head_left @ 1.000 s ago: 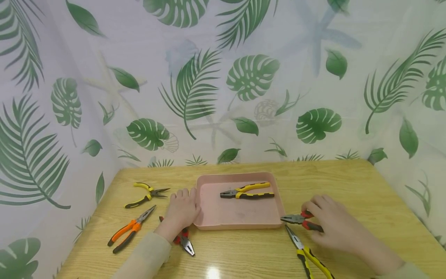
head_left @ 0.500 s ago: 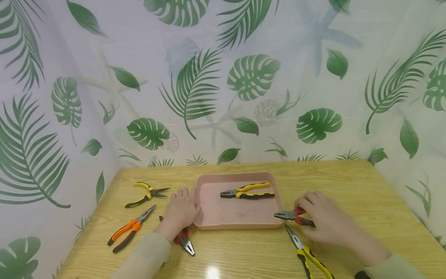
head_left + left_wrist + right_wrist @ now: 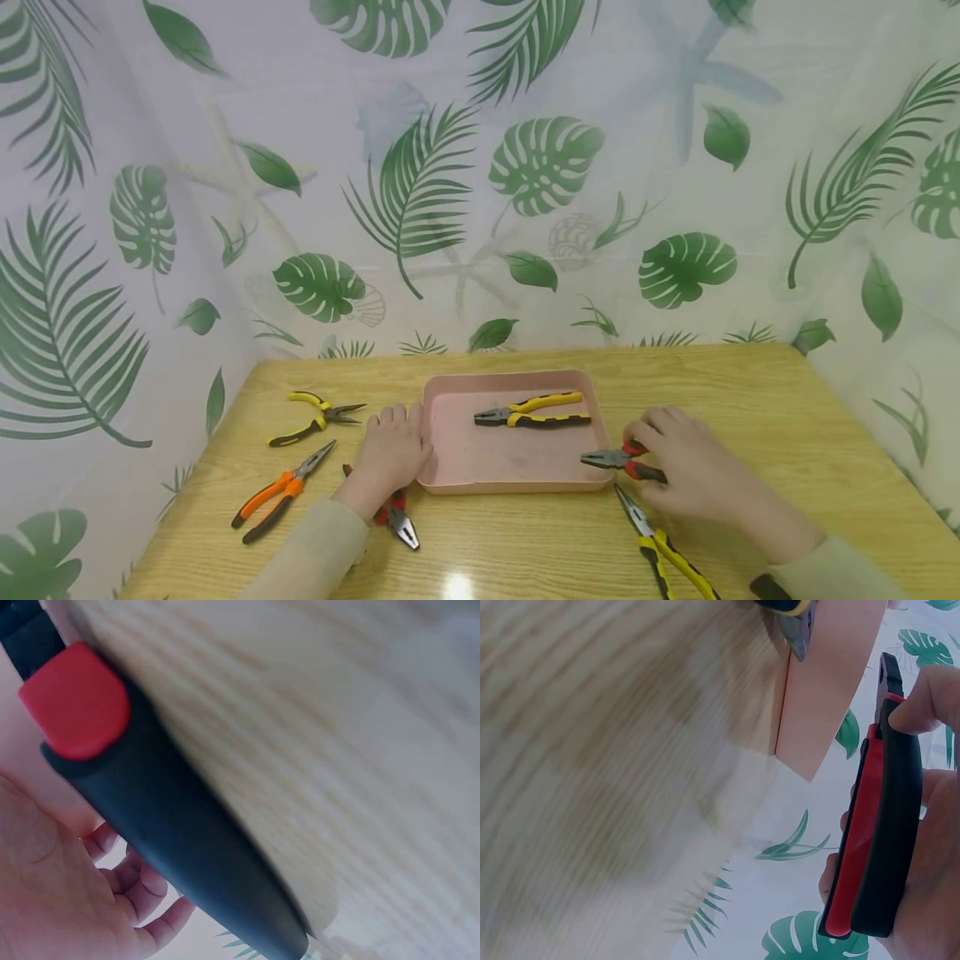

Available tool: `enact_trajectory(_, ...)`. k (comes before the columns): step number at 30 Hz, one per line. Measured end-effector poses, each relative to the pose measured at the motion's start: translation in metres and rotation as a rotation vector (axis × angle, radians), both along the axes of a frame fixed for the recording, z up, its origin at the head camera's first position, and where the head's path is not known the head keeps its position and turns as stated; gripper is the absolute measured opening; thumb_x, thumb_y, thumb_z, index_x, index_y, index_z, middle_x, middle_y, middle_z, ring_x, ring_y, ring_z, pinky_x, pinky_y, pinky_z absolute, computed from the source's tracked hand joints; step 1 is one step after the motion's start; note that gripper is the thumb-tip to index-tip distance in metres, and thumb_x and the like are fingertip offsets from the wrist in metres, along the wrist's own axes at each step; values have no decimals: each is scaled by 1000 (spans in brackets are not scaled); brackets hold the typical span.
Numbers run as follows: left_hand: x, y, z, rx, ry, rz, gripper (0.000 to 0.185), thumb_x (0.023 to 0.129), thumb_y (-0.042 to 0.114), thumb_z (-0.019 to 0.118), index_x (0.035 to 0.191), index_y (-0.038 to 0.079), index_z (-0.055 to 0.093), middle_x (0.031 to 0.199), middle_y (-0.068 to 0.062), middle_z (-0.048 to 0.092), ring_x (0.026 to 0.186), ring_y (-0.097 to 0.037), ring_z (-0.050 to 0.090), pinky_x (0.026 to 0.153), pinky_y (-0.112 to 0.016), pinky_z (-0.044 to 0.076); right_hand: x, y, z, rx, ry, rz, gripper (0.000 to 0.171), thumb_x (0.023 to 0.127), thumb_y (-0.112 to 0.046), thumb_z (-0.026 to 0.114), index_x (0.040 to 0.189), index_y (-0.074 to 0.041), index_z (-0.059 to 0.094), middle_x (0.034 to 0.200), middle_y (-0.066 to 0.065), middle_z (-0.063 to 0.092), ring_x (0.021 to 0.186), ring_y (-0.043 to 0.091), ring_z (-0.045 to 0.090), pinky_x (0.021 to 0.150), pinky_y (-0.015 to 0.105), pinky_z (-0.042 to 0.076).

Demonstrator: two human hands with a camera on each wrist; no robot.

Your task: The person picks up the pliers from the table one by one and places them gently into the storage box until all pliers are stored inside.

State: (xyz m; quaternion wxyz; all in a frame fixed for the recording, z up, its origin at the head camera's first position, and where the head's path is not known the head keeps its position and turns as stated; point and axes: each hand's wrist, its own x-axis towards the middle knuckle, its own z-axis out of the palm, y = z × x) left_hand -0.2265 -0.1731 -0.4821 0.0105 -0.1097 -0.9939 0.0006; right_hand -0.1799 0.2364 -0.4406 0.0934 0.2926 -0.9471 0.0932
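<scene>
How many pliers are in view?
6: yellow pair in the tray; red pair in the right hand; second red pair partly behind the left arm; orange pair and second yellow pair at left; third yellow pair front right. Arms may hide others.

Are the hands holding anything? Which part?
The right hand holds red-and-black pliers by the handles. The left hand is at the edge of the pink tray; whether it grips can't be told.

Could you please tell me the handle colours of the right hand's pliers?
The curved handles are red and black, clearest in the right wrist view.
</scene>
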Motion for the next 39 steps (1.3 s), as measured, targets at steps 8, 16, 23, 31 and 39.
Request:
enact_trajectory(8,1,1,2,-5,-7,0,30,105,29,54,123,5,52,104,-15,56,99,-33,56,87,-50,45,-4,-4,-3,-8,-4,6,42,73,-25,82,111,-22,66,103,-6,55,94,15,47,74,35,35)
enact_trajectory(16,1,1,-1,-17,-14,5,37,106,31,52,132,4,52,108,-17,58,102,-34,56,89,-51,46,-8,-11,-2,-11,17,17,41,71,-25,83,109,-23,67,103,-5,58,95,17,49,75,39,40)
enact_trajectory(23,1,1,0,-9,-7,0,33,105,30,53,126,5,52,104,-16,56,99,-33,55,86,-50,44,-12,-17,0,-9,-12,18,43,71,-23,80,113,-20,68,104,-4,57,94,16,47,76,37,40)
enact_trajectory(31,1,0,1,-12,-13,6,33,106,30,52,127,5,52,106,-16,57,101,-34,55,88,-50,44,-17,-24,1,-18,18,42,44,72,-24,82,114,-20,69,105,-3,58,96,19,50,74,40,42)
enact_trajectory(39,1,0,1,14,20,-12,26,104,27,56,116,4,54,100,-16,56,96,-34,56,84,-50,45,-23,-32,-4,7,-5,43,41,77,-29,81,114,-18,67,105,-1,57,94,19,47,73,40,39)
